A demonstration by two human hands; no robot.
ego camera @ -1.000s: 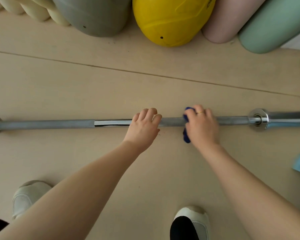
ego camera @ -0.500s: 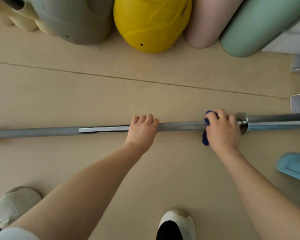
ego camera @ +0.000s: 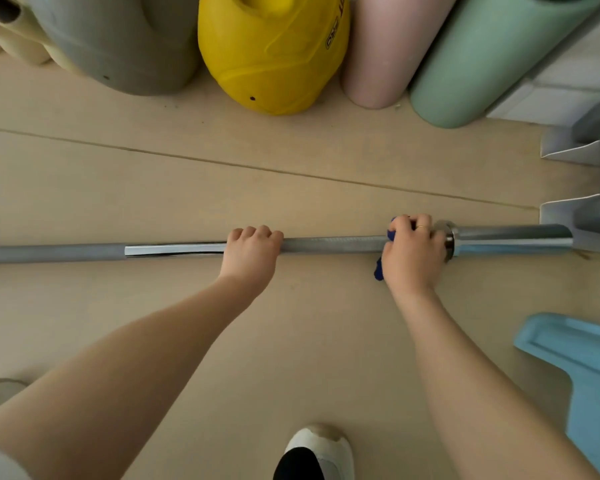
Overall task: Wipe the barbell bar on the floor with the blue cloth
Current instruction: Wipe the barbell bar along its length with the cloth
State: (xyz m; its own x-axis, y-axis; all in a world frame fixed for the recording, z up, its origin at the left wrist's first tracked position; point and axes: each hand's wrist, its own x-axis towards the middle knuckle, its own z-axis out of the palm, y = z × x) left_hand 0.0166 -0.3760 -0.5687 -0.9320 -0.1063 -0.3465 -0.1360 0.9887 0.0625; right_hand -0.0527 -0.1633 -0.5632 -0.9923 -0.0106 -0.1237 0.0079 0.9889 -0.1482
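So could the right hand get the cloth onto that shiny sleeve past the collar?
Probably yes: the right hand grips the cloth on the bar right beside the collar, and the sleeve beyond lies bare.

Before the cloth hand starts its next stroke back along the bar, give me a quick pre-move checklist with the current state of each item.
1. Blue cloth wrapped on the barbell bar under the right hand: ok, cloth shows at the fingers and below the palm.
2. Left hand steadying the bar: ok, fingers curled over it.
3. Right hand at the end of its stroke: ok, it sits against the collar.
4. Path to the left hand free: ok, only bare bar between the hands.
5. Bar lying flat on the floor: ok.
6. Bar's underside wiped: cannot tell, hidden.
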